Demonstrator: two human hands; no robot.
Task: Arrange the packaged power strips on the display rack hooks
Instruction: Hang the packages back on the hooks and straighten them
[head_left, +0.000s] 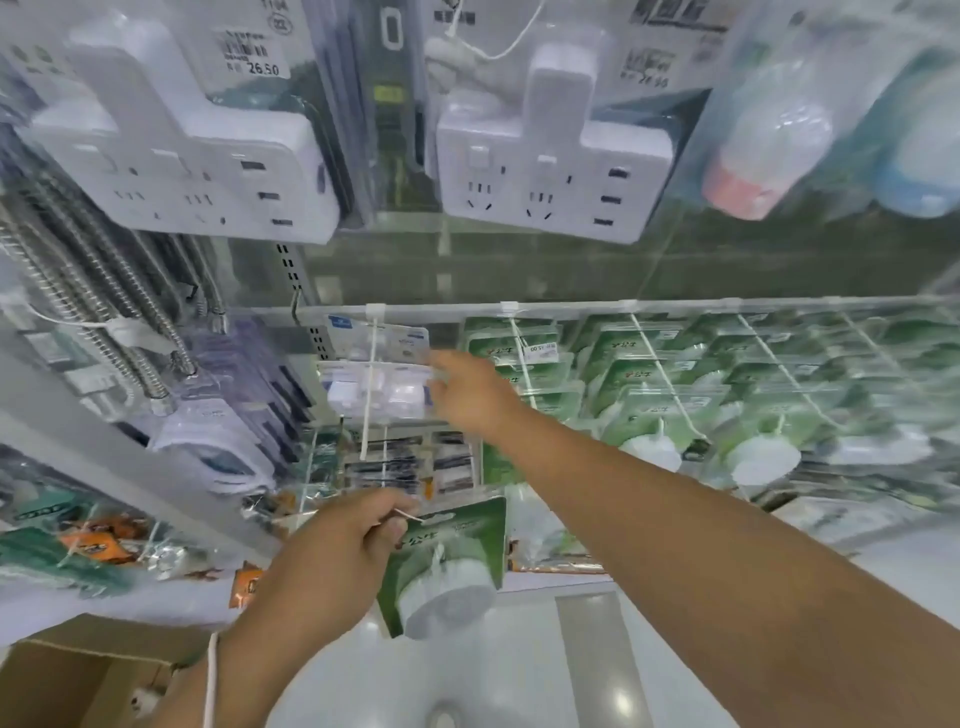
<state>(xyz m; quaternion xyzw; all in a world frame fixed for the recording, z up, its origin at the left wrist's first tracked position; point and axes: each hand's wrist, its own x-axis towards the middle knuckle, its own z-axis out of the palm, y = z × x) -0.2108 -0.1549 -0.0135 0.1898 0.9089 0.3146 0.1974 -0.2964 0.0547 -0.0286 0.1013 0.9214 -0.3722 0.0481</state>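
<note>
**Green pack in your left hand, right hand at the blue-and-white packs**

Your left hand (337, 545) is curled round the top edge of a green card-backed blister pack with a round white plug body (447, 566) — thumb and fingers pinch it near its hanging hole, and the pack hangs down from the grip, tilted, its white dome lowest. A thin white cord (210, 680) runs along that wrist.

Your right hand (467, 395) reaches up and away from that grip, fingers extended to the right edge of the clear blister packs with blue-and-white cards (379, 374) hanging on a white hook (371, 364). Whether those fingertips pinch the pack or only touch it you cannot tell — the frame is blurred there.

Right of your right hand, rows of matching green packs (649, 374) hang on the white rack hooks. Above both hands hang two large white power strips in clear packaging (176, 156), one bearing a price label. Below your left forearm sits an open brown cardboard box (62, 680) on the pale floor.
</note>
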